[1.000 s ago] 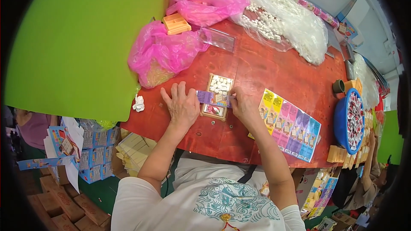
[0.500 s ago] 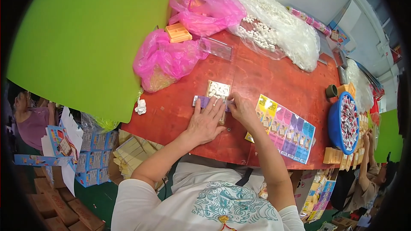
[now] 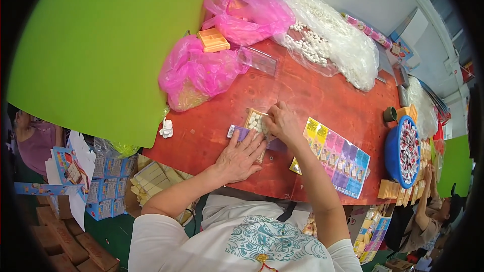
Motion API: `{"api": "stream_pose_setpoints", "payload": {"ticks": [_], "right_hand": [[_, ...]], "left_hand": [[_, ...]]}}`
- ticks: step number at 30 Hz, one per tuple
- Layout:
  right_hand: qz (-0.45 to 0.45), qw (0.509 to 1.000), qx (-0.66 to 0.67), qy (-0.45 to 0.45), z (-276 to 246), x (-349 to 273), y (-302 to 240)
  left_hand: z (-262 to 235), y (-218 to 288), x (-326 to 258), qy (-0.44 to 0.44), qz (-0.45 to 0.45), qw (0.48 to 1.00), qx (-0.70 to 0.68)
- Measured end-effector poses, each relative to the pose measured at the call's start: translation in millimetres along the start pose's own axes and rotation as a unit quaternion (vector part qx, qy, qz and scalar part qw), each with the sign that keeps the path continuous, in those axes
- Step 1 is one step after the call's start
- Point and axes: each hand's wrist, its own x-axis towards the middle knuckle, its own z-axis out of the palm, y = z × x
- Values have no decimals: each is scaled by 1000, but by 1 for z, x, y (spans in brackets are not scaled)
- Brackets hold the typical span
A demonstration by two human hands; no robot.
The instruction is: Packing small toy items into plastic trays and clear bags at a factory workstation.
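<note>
Pink bags [image 3: 199,73]: two, at the far left of the red table [image 3: 322,95]
Left hand [image 3: 241,155]: open and flat, fingers spread, pressing the purple card [image 3: 240,132] down
Tray of white pieces [image 3: 255,120]: small tan tray, just beyond the left fingertips
Right hand [image 3: 282,123]: fingers curled, pinching at the tray's right edge
Colourful sheet [image 3: 333,155]: beside the right forearm
Blue basin [image 3: 403,152]: far right

Small packing workshop. Red surface [image 3: 322,95] carries bulk bags [image 3: 333,45] of white pieces, pink bags [image 3: 201,73], a sheet of coloured cards [image 3: 335,156], a blue basin [image 3: 396,153]. Stacked cartons [image 3: 108,191] on floor at left. Co-worker [image 3: 428,211] at right.
</note>
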Motion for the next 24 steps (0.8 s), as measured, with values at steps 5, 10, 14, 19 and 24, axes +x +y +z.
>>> {"api": "stream_pose_setpoints", "payload": {"ticks": [5, 10, 14, 19, 24], "right_hand": [[120, 967, 154, -161, -10, 10, 11], [168, 916, 308, -194, -12, 6, 20], [225, 857, 380, -265, -28, 4, 14], [198, 830, 485, -193, -27, -26, 16], [191, 790, 571, -114, -40, -49, -5]], "left_hand": [[3, 0, -4, 2, 35, 999, 9], [3, 1, -4, -1, 40, 999, 9], [-1, 1, -5, 1, 51, 999, 10], [-5, 10, -9, 40, 34, 998, -45], [-3, 29, -6, 143, -34, 987, -62]]}}
